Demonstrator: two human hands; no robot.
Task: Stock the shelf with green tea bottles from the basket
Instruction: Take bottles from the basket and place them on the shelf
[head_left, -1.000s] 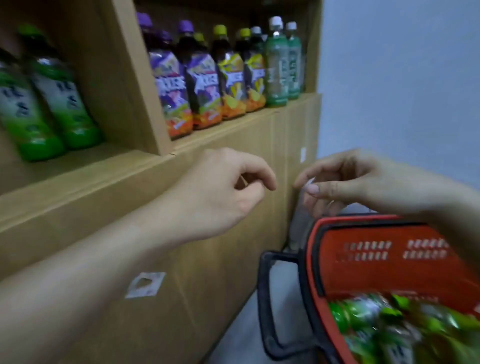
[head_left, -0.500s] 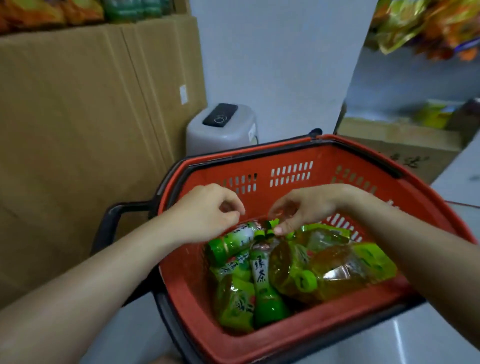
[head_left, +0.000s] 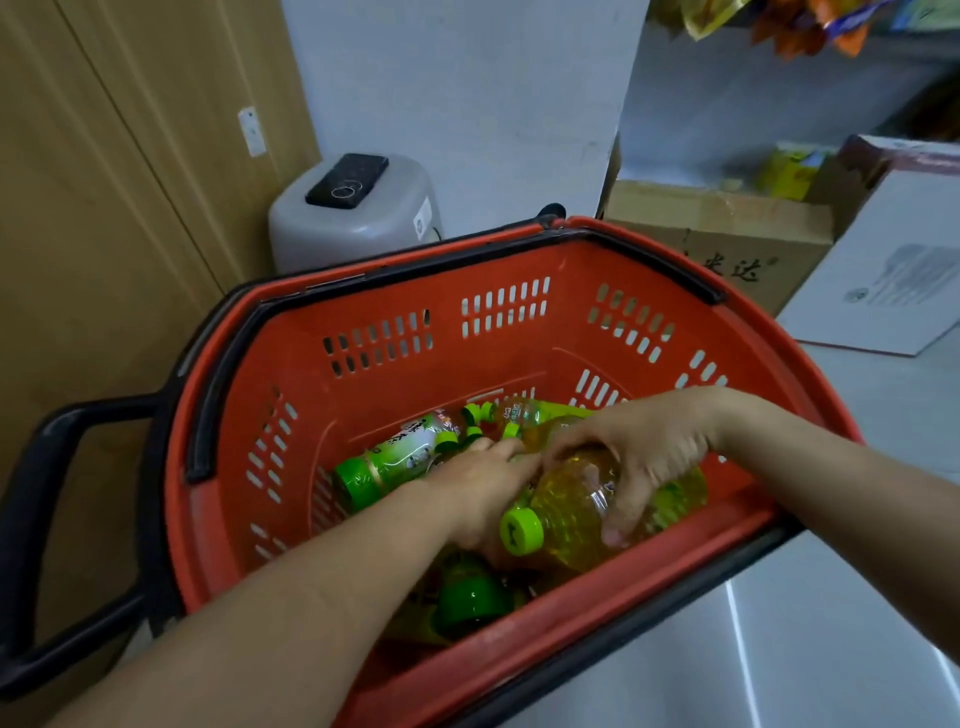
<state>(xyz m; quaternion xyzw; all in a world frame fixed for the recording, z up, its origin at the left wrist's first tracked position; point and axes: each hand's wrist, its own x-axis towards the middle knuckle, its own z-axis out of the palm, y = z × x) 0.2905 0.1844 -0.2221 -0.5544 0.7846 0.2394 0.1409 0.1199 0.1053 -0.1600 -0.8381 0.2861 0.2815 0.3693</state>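
A red basket (head_left: 519, 358) holds several green tea bottles lying on their sides. My right hand (head_left: 639, 452) is wrapped over the top of one clear bottle of yellow tea (head_left: 571, 512) whose green cap points toward me. My left hand (head_left: 480, 491) reaches down just left of that bottle's neck, its fingertips hidden among the bottles, so I cannot tell what it holds. Another bottle with a white and green label (head_left: 400, 457) lies to the left of both hands. A further green bottle (head_left: 467, 595) sits low at the basket's near side.
The basket's black pull handle (head_left: 41, 519) sticks out to the left beside the wooden shelf unit's side (head_left: 104, 234). A grey bin with a black lid (head_left: 353, 208) stands behind the basket. A cardboard box (head_left: 727, 234) and a white box (head_left: 883, 280) sit at the right.
My view dropped from the shelf down into the basket. Both hands went down into it, and my right hand closed over the yellow tea bottle.
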